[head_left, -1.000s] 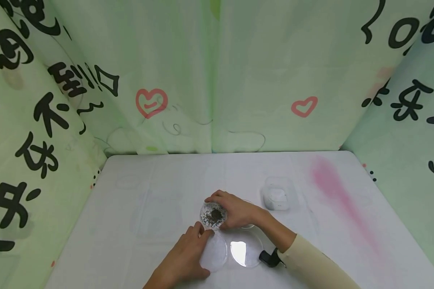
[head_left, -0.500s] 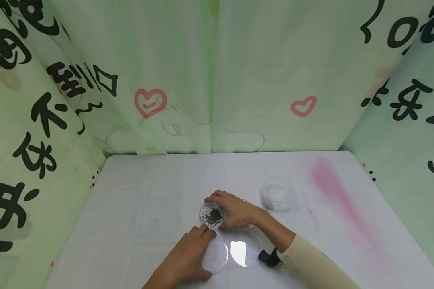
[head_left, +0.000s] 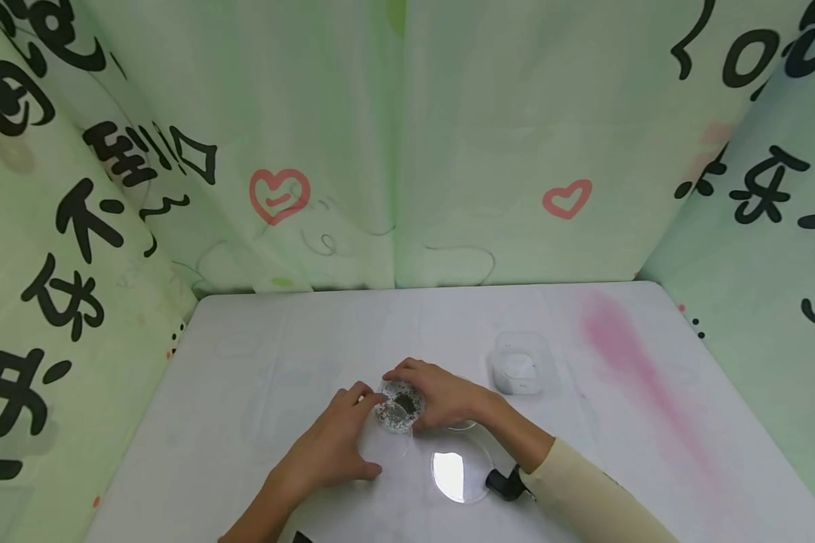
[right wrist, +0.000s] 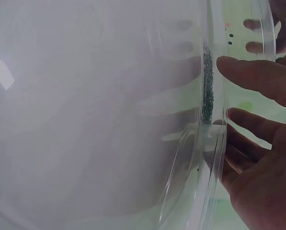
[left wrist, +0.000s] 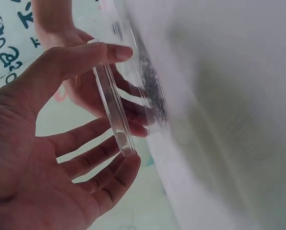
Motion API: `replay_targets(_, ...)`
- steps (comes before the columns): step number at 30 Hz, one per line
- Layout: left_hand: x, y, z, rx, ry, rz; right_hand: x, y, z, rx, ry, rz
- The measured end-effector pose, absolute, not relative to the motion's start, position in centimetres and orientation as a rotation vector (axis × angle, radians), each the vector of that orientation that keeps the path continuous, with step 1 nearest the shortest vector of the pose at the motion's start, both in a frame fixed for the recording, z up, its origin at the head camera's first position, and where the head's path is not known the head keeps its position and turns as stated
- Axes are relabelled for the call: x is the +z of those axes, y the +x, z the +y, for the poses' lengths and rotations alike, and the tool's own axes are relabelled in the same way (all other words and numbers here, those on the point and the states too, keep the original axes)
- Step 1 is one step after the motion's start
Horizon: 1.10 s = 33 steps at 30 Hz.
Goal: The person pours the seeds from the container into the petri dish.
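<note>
My right hand [head_left: 444, 396] grips the side of a petri dish [head_left: 407, 407] holding dark grains scattered over a pale bottom. Between the thumb and fingers of my left hand [head_left: 332, 441] is a clear, round petri dish lid [left wrist: 113, 103], held by its rim. In the head view the lid overlaps the near left side of the dish. The left wrist view shows it tilted, beside the grain-filled dish [left wrist: 152, 88]. From the right wrist, the grains [right wrist: 208, 88] appear as a dark band near my right thumb [right wrist: 248, 74].
Another clear round piece [head_left: 461, 467] lies on the white table [head_left: 278, 362] near my right sleeve, reflecting light. Partly behind my right hand is a further clear round rim [head_left: 466, 426]. A clear squarish container [head_left: 518, 366] stands farther back right. Printed green curtains [head_left: 475, 136] enclose the table.
My left hand has raised the lid from the near side of the grain-filled dish and moved it forward, so it now overlaps that dish. My right hand has stayed in place.
</note>
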<state>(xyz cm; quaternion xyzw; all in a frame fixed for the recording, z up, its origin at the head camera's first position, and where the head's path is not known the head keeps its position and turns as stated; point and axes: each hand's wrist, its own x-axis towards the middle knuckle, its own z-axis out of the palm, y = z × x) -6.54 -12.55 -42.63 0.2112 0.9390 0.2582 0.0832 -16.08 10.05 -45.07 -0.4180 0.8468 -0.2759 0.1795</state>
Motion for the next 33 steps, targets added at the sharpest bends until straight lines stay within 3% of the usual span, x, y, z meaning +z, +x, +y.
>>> replay_targets(15,-43.3,-10.8,-11.9,0.912,0.585,2.805,-45.6,-16.1,10.6,-0.892,-1.154,2.367)
replay_targets(33,-44.5,-11.6,-10.8,0.866,0.591,2.767,-45.5,-16.0,10.7,-0.884,-1.194,2.399)
